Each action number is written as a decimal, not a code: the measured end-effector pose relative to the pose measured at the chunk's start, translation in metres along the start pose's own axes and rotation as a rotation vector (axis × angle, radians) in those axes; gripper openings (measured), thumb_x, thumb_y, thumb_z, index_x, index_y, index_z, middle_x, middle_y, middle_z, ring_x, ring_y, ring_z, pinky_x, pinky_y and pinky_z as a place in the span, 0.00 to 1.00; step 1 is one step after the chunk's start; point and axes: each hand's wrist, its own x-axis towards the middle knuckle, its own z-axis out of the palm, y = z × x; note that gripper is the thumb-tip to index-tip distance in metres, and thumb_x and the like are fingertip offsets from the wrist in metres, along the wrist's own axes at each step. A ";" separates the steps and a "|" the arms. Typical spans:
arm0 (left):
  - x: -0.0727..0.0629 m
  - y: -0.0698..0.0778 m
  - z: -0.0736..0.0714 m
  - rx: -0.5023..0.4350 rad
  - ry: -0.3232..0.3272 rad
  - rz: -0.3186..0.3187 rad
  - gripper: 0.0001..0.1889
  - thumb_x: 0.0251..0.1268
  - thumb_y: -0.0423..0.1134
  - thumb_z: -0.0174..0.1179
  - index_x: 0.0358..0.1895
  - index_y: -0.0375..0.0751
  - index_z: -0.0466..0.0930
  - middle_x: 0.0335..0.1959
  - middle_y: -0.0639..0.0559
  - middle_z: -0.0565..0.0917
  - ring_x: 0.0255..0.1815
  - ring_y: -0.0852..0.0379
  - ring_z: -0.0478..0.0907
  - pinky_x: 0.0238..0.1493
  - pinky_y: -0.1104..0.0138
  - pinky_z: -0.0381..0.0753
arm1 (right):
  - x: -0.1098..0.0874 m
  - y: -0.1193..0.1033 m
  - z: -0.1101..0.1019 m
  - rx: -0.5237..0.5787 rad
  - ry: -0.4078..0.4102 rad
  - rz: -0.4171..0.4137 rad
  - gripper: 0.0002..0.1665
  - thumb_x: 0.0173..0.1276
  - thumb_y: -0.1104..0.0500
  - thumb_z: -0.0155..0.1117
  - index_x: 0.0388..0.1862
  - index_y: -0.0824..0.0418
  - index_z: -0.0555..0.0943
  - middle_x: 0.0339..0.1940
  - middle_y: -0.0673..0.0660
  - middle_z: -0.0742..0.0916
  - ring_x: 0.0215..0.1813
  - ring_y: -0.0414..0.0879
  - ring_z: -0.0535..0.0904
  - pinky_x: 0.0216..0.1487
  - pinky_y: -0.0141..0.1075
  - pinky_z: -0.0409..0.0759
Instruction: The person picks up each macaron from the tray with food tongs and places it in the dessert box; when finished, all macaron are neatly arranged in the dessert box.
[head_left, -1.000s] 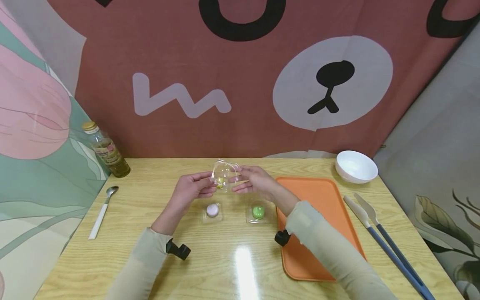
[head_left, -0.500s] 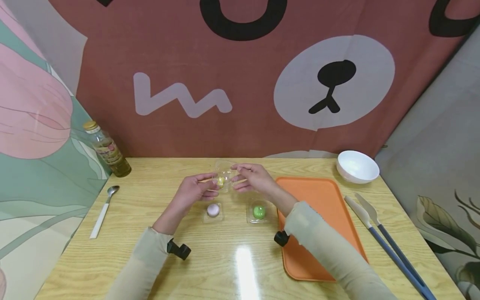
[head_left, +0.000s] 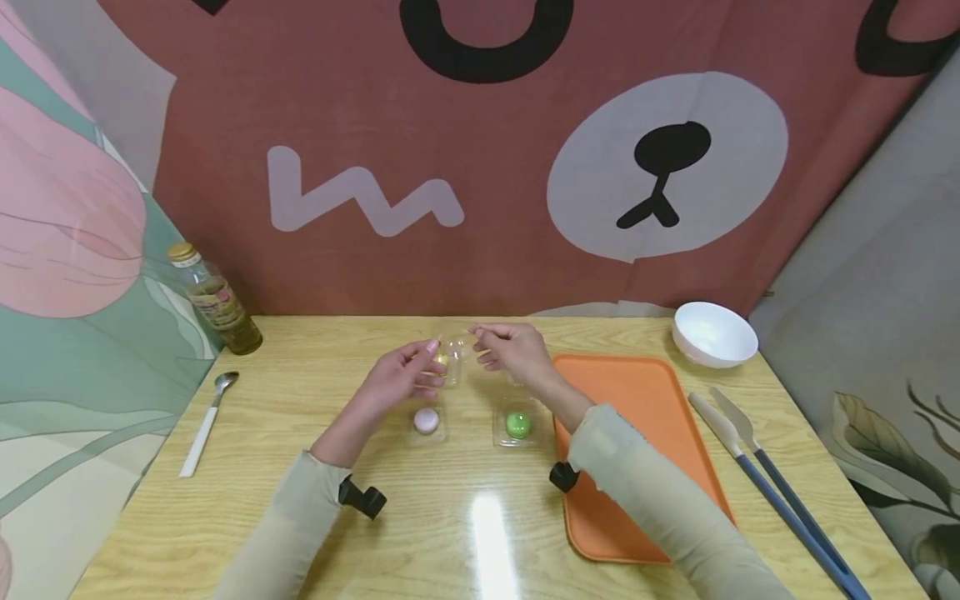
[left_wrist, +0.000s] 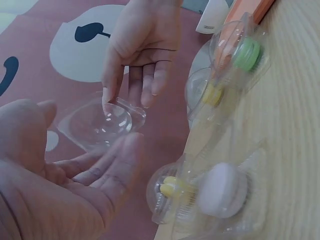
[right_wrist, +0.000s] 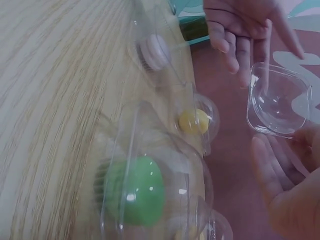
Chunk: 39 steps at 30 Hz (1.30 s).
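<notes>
Between the two hands is a clear plastic domed container [right_wrist: 280, 102], nothing visible inside it. My right hand [head_left: 517, 354] pinches its edge between thumb and finger. The fingers of my left hand [head_left: 401, 372] are spread and relaxed beside it; whether they touch it I cannot tell. Below stand clear boxes on the table, one with a lilac macaron-like round [head_left: 426, 421] and another with a green round [head_left: 517, 425]. Small yellow pieces sit in further clear cases, one piece [right_wrist: 193, 121] plain in the right wrist view and another [left_wrist: 212, 95] in the left wrist view.
An orange tray [head_left: 633, 467] lies right of the boxes, under the right forearm. Further right are two knife-like utensils with blue handles [head_left: 795, 508] and a white bowl [head_left: 715, 335]. At left are a spoon [head_left: 206, 429] and a bottle [head_left: 217, 304].
The clear container has tilted and shifted slightly right with my right hand. My left hand has drawn its thumb and fingers off its near edge and turned a little.
</notes>
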 end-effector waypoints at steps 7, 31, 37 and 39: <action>0.002 0.007 -0.003 0.044 -0.030 0.008 0.43 0.75 0.70 0.39 0.74 0.35 0.66 0.63 0.29 0.77 0.60 0.37 0.80 0.56 0.58 0.86 | -0.003 0.001 0.002 -0.243 0.077 -0.256 0.14 0.74 0.55 0.63 0.52 0.55 0.90 0.39 0.60 0.92 0.37 0.54 0.91 0.35 0.35 0.89; 0.002 0.010 -0.026 0.152 -0.022 0.136 0.33 0.73 0.61 0.56 0.75 0.49 0.68 0.69 0.42 0.76 0.67 0.40 0.77 0.61 0.50 0.83 | -0.003 -0.002 -0.011 -0.205 -0.238 -0.242 0.31 0.68 0.51 0.72 0.70 0.52 0.78 0.65 0.52 0.85 0.62 0.49 0.84 0.59 0.40 0.85; 0.000 0.010 -0.033 0.168 -0.027 0.198 0.30 0.73 0.55 0.60 0.74 0.51 0.69 0.67 0.44 0.77 0.66 0.44 0.77 0.57 0.56 0.85 | 0.001 -0.010 -0.014 -0.208 -0.353 -0.267 0.39 0.70 0.48 0.70 0.77 0.52 0.69 0.71 0.52 0.80 0.69 0.50 0.79 0.64 0.44 0.82; -0.001 0.010 -0.034 0.174 -0.040 0.226 0.30 0.72 0.52 0.62 0.74 0.51 0.70 0.67 0.45 0.78 0.66 0.45 0.78 0.58 0.58 0.84 | 0.002 -0.012 -0.015 -0.219 -0.365 -0.271 0.40 0.70 0.47 0.69 0.78 0.52 0.68 0.72 0.51 0.79 0.69 0.49 0.79 0.65 0.45 0.81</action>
